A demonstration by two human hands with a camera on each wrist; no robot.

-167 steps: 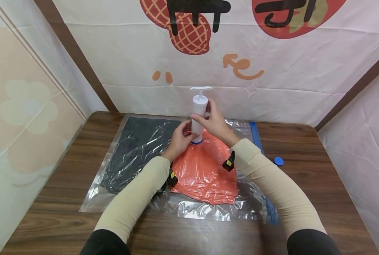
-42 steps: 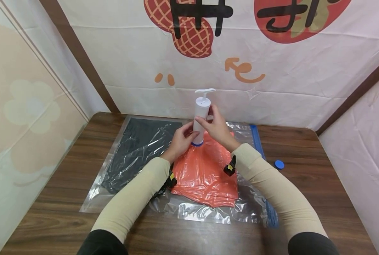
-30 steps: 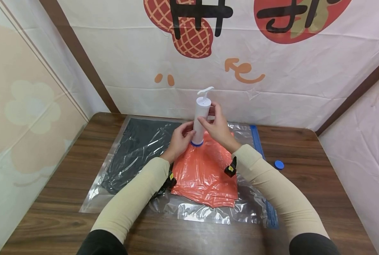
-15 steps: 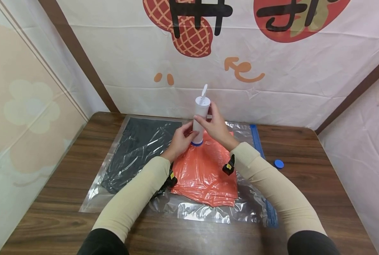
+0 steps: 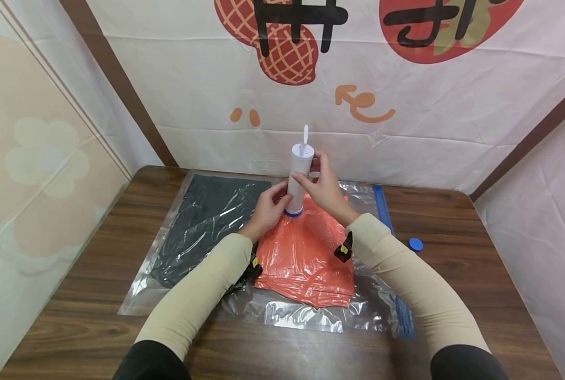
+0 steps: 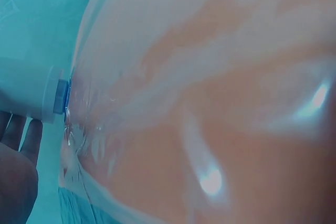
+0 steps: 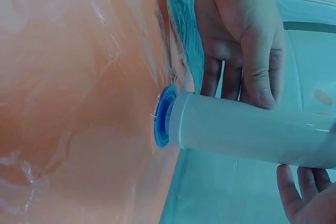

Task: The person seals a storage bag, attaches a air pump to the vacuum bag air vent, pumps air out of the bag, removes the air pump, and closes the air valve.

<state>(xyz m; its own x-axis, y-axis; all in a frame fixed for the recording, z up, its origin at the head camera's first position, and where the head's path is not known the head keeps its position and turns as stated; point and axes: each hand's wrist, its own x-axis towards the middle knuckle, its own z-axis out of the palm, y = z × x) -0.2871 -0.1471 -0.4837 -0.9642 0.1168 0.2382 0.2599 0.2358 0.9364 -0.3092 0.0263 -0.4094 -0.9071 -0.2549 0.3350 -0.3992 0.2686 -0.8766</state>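
A white hand pump (image 5: 301,163) with a T-shaped handle (image 5: 305,135) stands nearly upright over a clear storage bag with red-orange contents (image 5: 306,258). My left hand (image 5: 267,210) holds the pump's lower part between thumb and fingers. Higher up the barrel, my right hand (image 5: 329,191) grips it, thumb in front and fingers behind. In the right wrist view, the pump's end meets a blue valve ring (image 7: 159,124) on the bag. The left wrist view shows the blue fitting (image 6: 61,96) right at the plastic.
A clear bag with dark contents (image 5: 216,206) lies flat on the left of the wooden table (image 5: 73,295). At the right lies a round blue cap (image 5: 415,244), near the bag's blue zip strip (image 5: 381,208). A printed cloth (image 5: 192,95) hangs behind the table.
The pump has turned about its length: its handle, crosswise earlier, is now seen edge-on. Both hands stay around the barrel, with small shifts of the left thumb and right fingers.
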